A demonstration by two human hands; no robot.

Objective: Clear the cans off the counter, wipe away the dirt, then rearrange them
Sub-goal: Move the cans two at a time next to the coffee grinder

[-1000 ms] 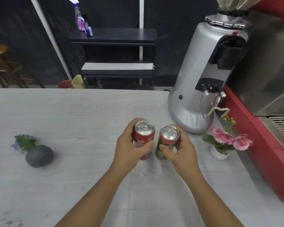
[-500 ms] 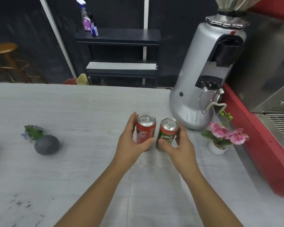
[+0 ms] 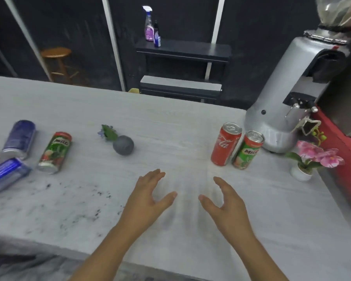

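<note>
Progress, judged: red cola can [image 3: 225,144] and green Milo can [image 3: 248,150] stand upright, touching, beside grinder [image 3: 288,102], apparently parked clear. Left of counter [image 3: 170,126]: lying Milo can [image 3: 55,152] and two blue cans [image 3: 18,138] [image 3: 4,175] remain; dirt specks [image 3: 79,197] unwiped. Left hand [image 3: 148,197] and right hand [image 3: 227,203] empty, fingers spread, relaxed, apart from standing cans, nearer viewer.

Silver coffee grinder [image 3: 288,110] stands at the counter's right end, beside a red-sided machine [image 3: 340,147]. White-potted pink orchid [image 3: 316,157] in front of it. Grey round pot with green sprig [image 3: 123,145] mid-counter. Behind: black shelf unit [image 3: 182,51] bearing spray bottle [image 3: 148,24]; wooden stool [image 3: 57,57].
</note>
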